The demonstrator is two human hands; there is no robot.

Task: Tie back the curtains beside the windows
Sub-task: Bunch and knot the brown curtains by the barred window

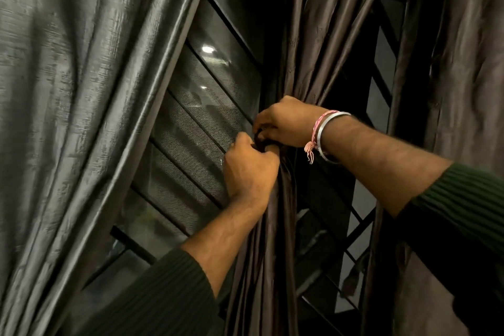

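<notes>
fingers [261, 154] curled on curtain [275, 226] tie [260, 142]

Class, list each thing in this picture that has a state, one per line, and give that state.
Brown curtain: gathered into a bunch at the hands.
Tie-back: dark, wrapped around the bunch, mostly hidden.
Left hand: grips the bunch and tie-back.
Right hand: fingers curled at the tie-back.
Grey curtain: hanging loose.
</notes>
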